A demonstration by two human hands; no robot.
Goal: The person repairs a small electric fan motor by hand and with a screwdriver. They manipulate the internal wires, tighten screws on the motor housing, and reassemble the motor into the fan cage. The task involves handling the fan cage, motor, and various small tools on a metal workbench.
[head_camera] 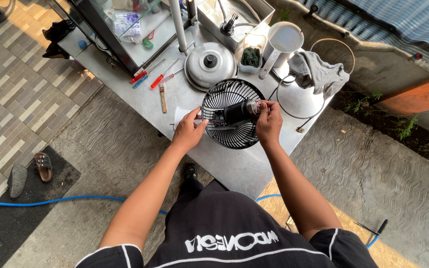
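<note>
Nearest the camera, a black shirt with white trim fills the lower edge, both bare forearms reaching out over a dull grey metal bench. The left hand rests curled against the rim of a round black wire fan guard, which lies flat on the bench; its grip on the rim is loose, fingers partly hidden. The right hand pinches the end of a dark cylindrical fan motor lying across the guard's middle. Beyond sit a shiny domed pot lid, red-handled screwdrivers, a white plastic jug, a crumpled grey cloth and a thin wire ring, partly covered by the cloth
</note>
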